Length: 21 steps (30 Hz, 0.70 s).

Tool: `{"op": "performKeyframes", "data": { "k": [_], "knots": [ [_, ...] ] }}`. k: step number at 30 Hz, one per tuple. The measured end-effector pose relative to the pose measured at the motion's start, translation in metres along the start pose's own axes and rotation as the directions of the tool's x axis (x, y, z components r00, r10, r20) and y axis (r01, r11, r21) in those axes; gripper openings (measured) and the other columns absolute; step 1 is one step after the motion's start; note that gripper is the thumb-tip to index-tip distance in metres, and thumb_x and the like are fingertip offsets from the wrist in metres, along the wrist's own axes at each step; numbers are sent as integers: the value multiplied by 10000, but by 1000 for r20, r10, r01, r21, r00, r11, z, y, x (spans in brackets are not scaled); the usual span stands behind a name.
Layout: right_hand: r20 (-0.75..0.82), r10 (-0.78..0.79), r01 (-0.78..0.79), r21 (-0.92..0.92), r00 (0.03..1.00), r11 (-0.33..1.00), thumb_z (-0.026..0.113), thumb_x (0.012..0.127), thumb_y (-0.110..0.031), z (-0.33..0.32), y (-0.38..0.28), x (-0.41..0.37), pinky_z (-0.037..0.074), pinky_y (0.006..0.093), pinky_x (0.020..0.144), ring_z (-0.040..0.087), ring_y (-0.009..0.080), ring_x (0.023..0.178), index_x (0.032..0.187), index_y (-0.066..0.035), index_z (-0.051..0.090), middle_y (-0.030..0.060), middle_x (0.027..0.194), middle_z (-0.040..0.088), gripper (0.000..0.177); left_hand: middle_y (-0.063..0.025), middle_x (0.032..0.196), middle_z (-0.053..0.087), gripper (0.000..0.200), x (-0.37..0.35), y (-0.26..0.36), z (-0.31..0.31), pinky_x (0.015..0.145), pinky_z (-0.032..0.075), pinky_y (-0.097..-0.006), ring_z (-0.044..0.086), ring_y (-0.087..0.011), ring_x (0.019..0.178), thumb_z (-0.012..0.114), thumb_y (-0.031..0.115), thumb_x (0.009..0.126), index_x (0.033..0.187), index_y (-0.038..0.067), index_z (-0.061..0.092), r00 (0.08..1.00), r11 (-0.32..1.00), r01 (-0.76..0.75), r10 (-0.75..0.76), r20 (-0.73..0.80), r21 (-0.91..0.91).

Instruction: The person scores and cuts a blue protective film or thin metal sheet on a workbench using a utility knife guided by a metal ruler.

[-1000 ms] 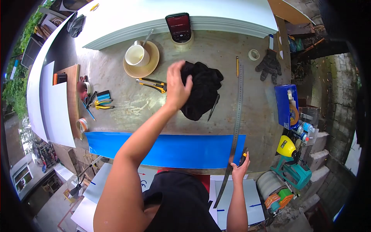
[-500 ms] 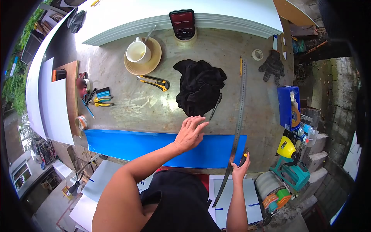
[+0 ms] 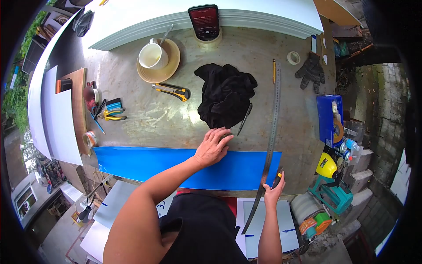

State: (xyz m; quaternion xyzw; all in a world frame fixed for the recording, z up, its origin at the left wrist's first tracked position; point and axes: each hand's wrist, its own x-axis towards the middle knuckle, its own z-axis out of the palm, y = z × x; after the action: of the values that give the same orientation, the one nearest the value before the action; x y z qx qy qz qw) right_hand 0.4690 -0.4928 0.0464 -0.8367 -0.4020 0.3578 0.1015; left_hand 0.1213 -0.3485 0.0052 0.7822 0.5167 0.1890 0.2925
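A long blue sheet (image 3: 154,163) lies along the near edge of the metal-topped table (image 3: 145,123). My left hand (image 3: 213,147) rests flat on the sheet's far edge with its fingers spread, the fingertips just short of a crumpled black cloth (image 3: 226,94). A long steel ruler (image 3: 273,114) crosses the sheet's right end and overhangs the table toward me. My right hand (image 3: 273,191) is closed on a small black and orange cutter (image 3: 278,177) held against the ruler at the table's near edge.
A dark pen-like tool (image 3: 244,119) lies beside the cloth, and a yellow utility knife (image 3: 172,91), a cup (image 3: 151,56) on a plate and a phone (image 3: 203,21) sit farther back. Gloves (image 3: 311,72), a tape roll (image 3: 293,57) and a blue box (image 3: 329,119) are at right, pliers (image 3: 110,115) at left.
My left hand has left the black cloth and come back toward me onto the far edge of the blue sheet. The right hand and ruler have stayed put.
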Motion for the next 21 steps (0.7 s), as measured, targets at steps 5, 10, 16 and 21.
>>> {"op": "performKeyframes", "data": {
  "k": [5, 10, 16, 21],
  "knots": [
    [-8, -21, 21, 7, 1000, 1000, 883, 721, 71, 0, -2, -1, 457, 524, 1122, 542, 472, 1318, 1686, -156, 326, 214, 1394, 517, 1137, -87, 1518, 516, 586, 0, 0, 1, 1253, 344, -500, 471, -318, 1470, 734, 179, 913, 1467, 134, 546, 1000, 999, -10, 10, 7, 45],
    [20, 38, -39, 41, 999, 998, 874, 728, 74, -3, -7, -1, 473, 508, 1100, 546, 461, 1299, 1686, -162, 329, 204, 1390, 511, 1127, -82, 1503, 532, 570, 0, 2, 1, 1253, 349, -487, 486, -307, 1461, 733, 186, 913, 1453, 135, 556, 1000, 998, -4, 4, -5, 59],
    [0, 23, -23, 18, 1000, 1000, 865, 728, 78, -1, -3, -1, 474, 508, 1109, 544, 462, 1304, 1683, -165, 335, 202, 1382, 510, 1118, -91, 1506, 532, 587, 0, 0, 5, 1246, 347, -507, 476, -331, 1462, 761, 187, 891, 1444, 135, 573, 1000, 998, -12, 12, -10, 61],
    [-2, 7, -7, 18, 1000, 1000, 860, 725, 84, 0, -1, -1, 464, 525, 1124, 535, 471, 1326, 1681, -166, 336, 209, 1393, 509, 1119, -88, 1504, 535, 566, 0, 1, 5, 1253, 344, -505, 478, -327, 1461, 756, 191, 889, 1426, 135, 587, 1000, 995, -14, 14, -3, 94]
  ]
}}
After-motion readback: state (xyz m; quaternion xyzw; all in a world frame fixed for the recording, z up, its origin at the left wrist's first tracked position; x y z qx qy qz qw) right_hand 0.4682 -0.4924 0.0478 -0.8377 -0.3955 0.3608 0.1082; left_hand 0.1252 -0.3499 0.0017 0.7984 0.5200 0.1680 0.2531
